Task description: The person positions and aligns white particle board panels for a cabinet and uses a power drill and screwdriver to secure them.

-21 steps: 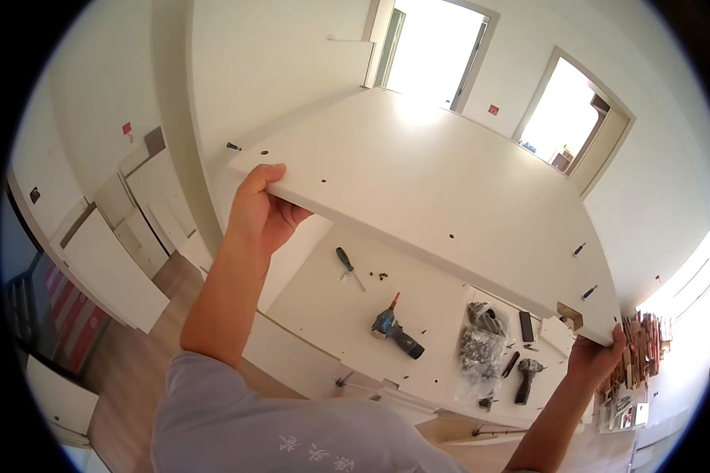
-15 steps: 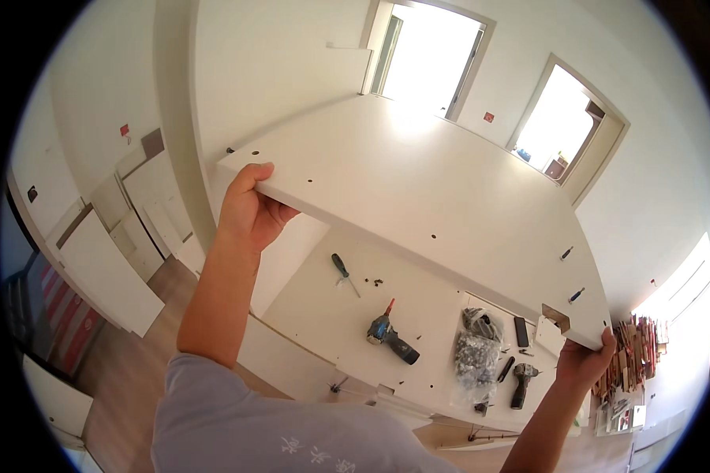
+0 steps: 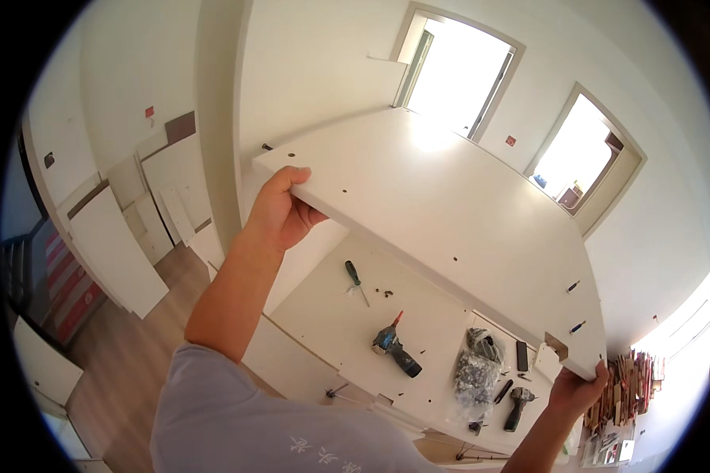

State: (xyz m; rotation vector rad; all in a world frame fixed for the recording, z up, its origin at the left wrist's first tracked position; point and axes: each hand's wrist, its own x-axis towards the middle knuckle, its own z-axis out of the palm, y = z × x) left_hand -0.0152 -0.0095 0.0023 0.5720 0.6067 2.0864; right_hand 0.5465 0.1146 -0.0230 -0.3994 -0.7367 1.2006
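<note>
A large white board (image 3: 434,189) with small drilled holes is held up in front of me, its near edge sloping down to the right. My left hand (image 3: 282,211) grips that edge near its left corner, thumb on top and fingers underneath. At the lower right corner, beside a cut-out notch, my right hand (image 3: 580,388) is closed on the board. Two metal connector pins (image 3: 578,326) stick out of its surface near the right end. Below it, a second white panel (image 3: 315,307) carries a screwdriver (image 3: 353,274) and a cordless drill (image 3: 394,347).
Right on the lower panel lie a plastic bag of hardware (image 3: 477,370), a black box-shaped piece (image 3: 521,356) and another drill (image 3: 518,408). White boards (image 3: 118,244) lean on the left wall. A stack of cardboard (image 3: 627,386) stands right. Two bright doorways are at the back.
The view has swung left, so the room and board appear further right and slightly lower. Both hands keep their hold on the board.
</note>
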